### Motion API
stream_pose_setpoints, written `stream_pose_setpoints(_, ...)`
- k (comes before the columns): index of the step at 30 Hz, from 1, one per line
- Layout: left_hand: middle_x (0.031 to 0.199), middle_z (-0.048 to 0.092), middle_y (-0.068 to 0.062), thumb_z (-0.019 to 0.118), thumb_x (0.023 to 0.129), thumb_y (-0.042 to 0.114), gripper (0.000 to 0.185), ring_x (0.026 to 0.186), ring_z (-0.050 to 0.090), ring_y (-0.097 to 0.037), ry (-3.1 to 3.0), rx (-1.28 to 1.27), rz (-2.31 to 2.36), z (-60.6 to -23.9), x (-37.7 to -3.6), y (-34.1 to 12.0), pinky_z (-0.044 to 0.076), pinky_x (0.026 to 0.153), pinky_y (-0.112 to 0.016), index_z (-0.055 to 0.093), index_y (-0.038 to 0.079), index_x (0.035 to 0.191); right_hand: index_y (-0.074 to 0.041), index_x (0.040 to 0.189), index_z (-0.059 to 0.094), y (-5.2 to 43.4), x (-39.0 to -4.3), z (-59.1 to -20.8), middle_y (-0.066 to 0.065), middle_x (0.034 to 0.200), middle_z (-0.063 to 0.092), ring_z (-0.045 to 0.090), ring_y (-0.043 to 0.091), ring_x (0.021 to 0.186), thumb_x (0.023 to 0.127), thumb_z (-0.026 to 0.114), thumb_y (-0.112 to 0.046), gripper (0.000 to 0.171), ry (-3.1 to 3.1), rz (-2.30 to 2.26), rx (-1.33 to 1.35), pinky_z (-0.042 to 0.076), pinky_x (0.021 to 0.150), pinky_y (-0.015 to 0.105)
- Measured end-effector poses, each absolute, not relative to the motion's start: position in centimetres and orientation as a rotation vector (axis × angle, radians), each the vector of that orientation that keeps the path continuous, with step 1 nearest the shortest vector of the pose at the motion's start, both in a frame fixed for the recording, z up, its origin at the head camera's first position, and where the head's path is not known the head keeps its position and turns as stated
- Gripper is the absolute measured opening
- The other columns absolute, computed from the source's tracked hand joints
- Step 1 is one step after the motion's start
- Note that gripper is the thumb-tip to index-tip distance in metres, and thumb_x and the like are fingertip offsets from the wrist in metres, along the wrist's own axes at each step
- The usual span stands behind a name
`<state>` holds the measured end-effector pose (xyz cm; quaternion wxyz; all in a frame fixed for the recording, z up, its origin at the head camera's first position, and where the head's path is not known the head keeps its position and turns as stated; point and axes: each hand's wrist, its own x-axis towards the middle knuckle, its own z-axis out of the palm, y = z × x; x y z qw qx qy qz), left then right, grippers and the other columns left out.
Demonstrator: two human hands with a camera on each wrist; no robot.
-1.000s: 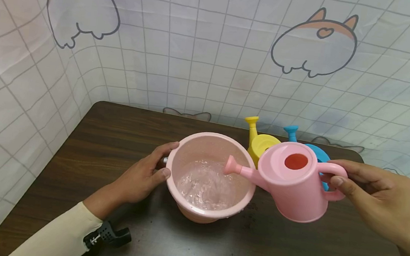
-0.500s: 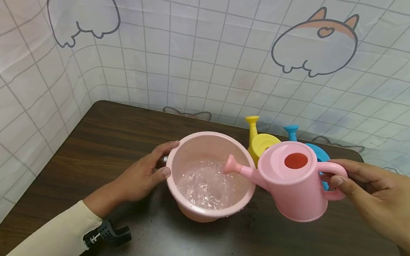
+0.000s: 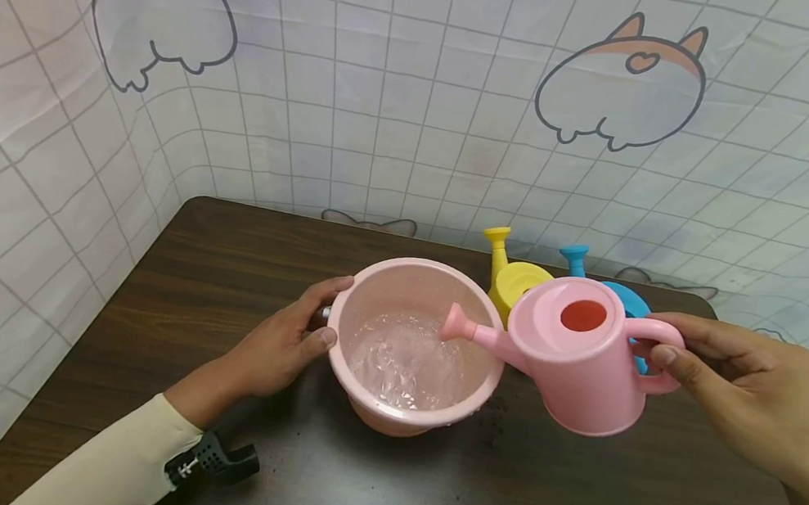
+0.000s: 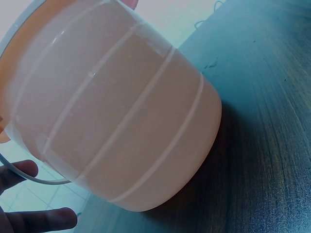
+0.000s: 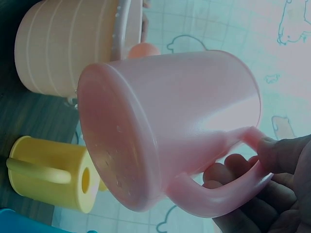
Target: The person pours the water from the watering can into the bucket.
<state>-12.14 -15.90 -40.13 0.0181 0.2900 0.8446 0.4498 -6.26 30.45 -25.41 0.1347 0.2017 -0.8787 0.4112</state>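
In the head view a pink bucket point(image 3: 402, 417) stands on the table with rippling clear water point(image 3: 407, 368) inside. My left hand point(image 3: 279, 346) holds its left rim, thumb and forefinger on the edge; in the left wrist view two fingers point(image 4: 43, 221) show beside the bucket's thin handle point(image 4: 39, 180). My right hand point(image 3: 767, 398) grips the loop handle of a pink watering can point(image 3: 590, 387), held in the air. The can's spout point(image 3: 458, 326) reaches over the bucket's right rim, above the water. Drops cling to the can's base in the right wrist view. I cannot make out a stream from the spout.
Behind the pink can, a yellow watering can point(image 3: 519, 285) and a blue watering can point(image 3: 629, 299) stand near the table's back edge. Dark wood table point(image 3: 242, 252) lies around the bucket. A white grid-patterned cloth point(image 3: 403, 121) hangs behind. Small drops dot the tabletop.
The ripples and glints on the water in the bucket have shifted. Both hands, the pink watering can and the bucket stay almost in place.
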Motion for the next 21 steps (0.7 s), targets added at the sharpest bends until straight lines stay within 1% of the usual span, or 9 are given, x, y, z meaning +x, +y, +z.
stream_pose_setpoints(15, 0.149, 0.049, -0.012, 0.044, 0.107, 0.048, 0.061, 0.118, 0.065, -0.029, 2.629, 0.907, 1.397, -40.10, -12.16, -15.96, 0.051, 0.093, -0.052, 0.022, 0.031, 0.161, 0.008, 0.117, 0.071, 30.46, -6.29, -25.50, 0.001, 0.094, 0.077, 0.074, 0.009, 0.074, 0.086, 0.067, 0.022, 0.035, -2.531, 1.211, 0.595, 0.055, 0.068, 0.019)
stream_pose_setpoints(21, 0.149, 0.049, -0.012, 0.044, 0.107, 0.049, 0.061, 0.118, 0.065, -0.030, 2.627, 0.902, 1.396, -40.03, -12.13, -15.95, 0.051, 0.093, -0.053, 0.022, 0.031, 0.161, 0.006, 0.117, 0.072, 30.39, -6.25, -25.45, 0.000, 0.094, 0.077, 0.074, 0.009, 0.075, 0.086, 0.068, 0.020, 0.034, -2.547, 1.199, 0.563, 0.054, 0.069, 0.018)
